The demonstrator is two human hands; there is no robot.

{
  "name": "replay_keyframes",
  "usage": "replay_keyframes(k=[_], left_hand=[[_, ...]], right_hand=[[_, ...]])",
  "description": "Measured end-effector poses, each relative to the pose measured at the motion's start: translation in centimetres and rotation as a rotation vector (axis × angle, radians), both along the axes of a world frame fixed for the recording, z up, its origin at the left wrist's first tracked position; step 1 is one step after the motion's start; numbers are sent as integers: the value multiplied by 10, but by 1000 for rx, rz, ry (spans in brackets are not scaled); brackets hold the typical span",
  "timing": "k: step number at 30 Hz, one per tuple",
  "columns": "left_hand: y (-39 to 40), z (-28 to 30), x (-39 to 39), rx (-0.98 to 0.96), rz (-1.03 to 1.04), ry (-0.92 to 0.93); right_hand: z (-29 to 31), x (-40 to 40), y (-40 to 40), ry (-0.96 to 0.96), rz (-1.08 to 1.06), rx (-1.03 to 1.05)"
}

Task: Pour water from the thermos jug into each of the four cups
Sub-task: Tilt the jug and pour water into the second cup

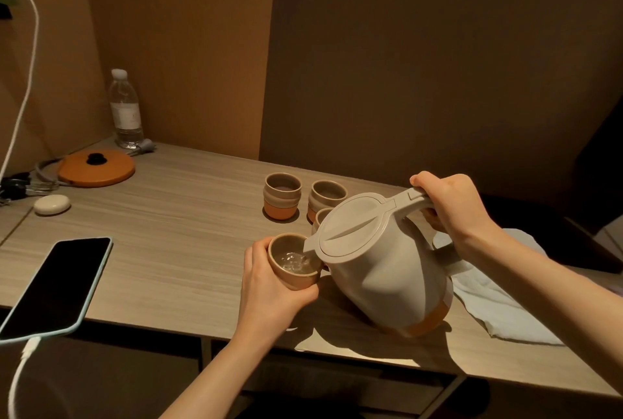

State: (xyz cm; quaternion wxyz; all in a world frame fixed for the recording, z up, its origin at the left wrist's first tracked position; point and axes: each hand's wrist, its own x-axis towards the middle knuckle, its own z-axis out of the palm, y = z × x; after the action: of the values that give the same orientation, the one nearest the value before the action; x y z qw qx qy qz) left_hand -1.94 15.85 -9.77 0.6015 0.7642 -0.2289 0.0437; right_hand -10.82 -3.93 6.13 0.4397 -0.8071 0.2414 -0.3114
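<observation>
The beige thermos jug [381, 263] with an orange base is tilted to the left, and my right hand [448, 206] grips its handle. Its spout hangs over a beige cup [293, 275] that my left hand [269, 287] holds just above the table; water lies rippling inside the cup. Behind stand two more cups, one at the left [282, 195] and one to its right [327, 198]. A fourth cup [322, 216] shows only as a rim behind the jug's lid.
A dark phone [55, 287] on a white cable lies at the table's front left. Further back are an orange lid [96, 167], a white oval case [52, 204] and a water bottle [125, 110]. A white cloth [505, 307] lies right of the jug.
</observation>
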Motion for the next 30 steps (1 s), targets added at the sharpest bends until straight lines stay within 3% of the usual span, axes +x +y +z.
replay_keyframes(k=[30], left_hand=[[3,-3,0,-5,-2,17]], right_hand=[[-2,1,1,9,9,-43]])
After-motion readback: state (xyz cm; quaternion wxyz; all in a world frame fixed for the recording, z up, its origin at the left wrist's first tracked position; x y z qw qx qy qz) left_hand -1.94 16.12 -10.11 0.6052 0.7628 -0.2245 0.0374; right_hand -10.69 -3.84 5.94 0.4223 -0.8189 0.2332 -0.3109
